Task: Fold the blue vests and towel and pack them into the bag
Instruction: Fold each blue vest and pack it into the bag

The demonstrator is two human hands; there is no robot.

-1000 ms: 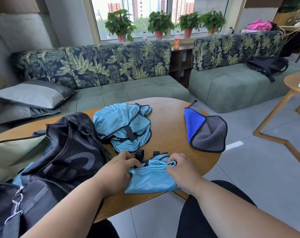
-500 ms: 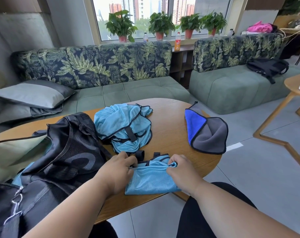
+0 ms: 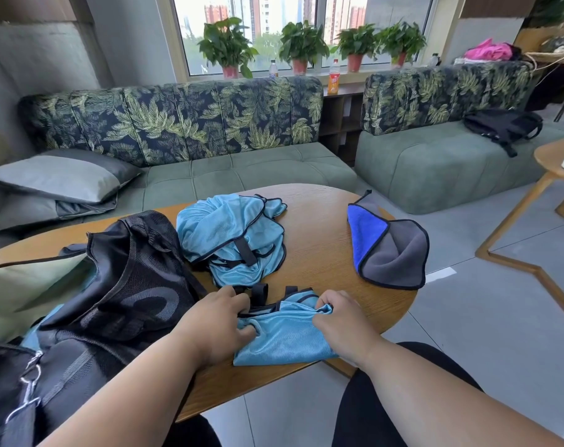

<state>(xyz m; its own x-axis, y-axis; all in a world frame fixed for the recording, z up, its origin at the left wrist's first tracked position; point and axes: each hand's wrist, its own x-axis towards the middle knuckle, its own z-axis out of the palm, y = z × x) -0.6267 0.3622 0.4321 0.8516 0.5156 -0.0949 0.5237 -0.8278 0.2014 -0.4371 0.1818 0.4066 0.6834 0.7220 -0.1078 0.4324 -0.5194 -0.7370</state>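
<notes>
A light blue vest [image 3: 283, 337] with black trim lies partly folded at the near edge of the wooden table [image 3: 319, 253]. My left hand [image 3: 216, 324] grips its left side, thumb under a fold. My right hand [image 3: 341, 321] pinches its upper right edge. A second blue vest [image 3: 229, 233] sits crumpled just behind it. The blue and grey towel [image 3: 390, 250] lies loosely folded at the table's right end. The black mesh bag [image 3: 125, 285] slumps open on the left part of the table.
A green leaf-print sofa [image 3: 242, 175] with grey cushions [image 3: 54, 179] stands behind the table. A second sofa section holds a black backpack [image 3: 503, 127]. Another wooden table [image 3: 554, 162] is at the right. Potted plants line the window sill.
Both hands have shifted slightly on the near vest, bunching its top edge a little more. The other vest, towel and bag have not moved.
</notes>
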